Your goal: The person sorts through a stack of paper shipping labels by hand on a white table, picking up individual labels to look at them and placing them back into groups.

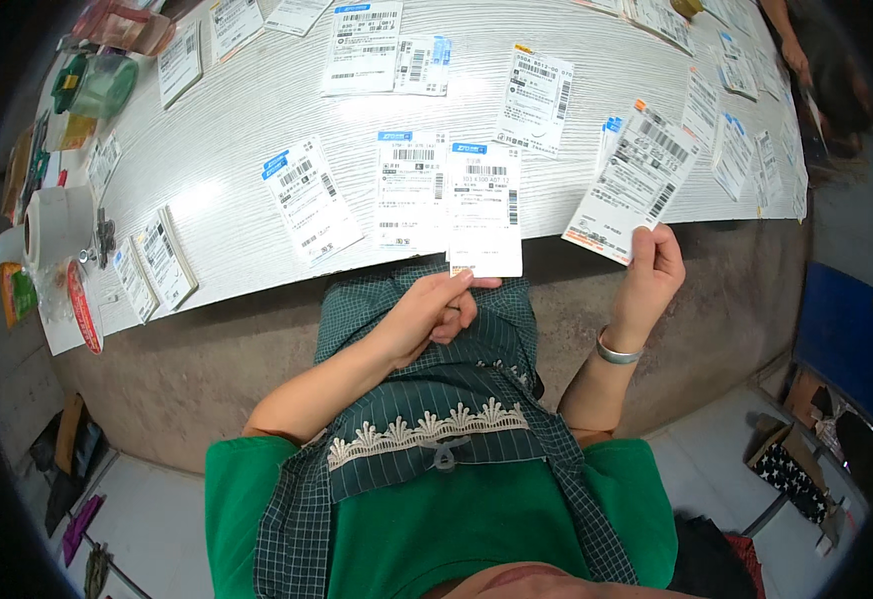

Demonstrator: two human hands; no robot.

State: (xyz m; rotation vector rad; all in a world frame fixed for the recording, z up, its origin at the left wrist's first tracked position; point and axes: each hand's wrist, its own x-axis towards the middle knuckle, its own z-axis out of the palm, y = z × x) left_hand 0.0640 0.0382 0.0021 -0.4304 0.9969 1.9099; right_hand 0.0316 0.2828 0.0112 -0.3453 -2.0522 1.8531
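My left hand (433,313) pinches the lower edge of a white shipping label (485,215) with a blue header, which overhangs the table's front edge. Between thumb and fingers, my right hand (653,285) grips another shipping label (634,180) by its bottom corner. That one is tilted, marked orange at its top and bottom, and overlaps a blue-headed label (606,140) behind it. Just left of the left hand's label lies a further label (412,190), with a slanted one (313,200) farther left. A label with a yellow corner (536,98) lies beyond, between the two held ones.
More labels lie in piles along the far side and right of the white table (227,120). At the left are a green tape dispenser (97,85), a white tape roll (57,225) and label stacks (166,258). Another person's hand (794,60) shows at the far right.
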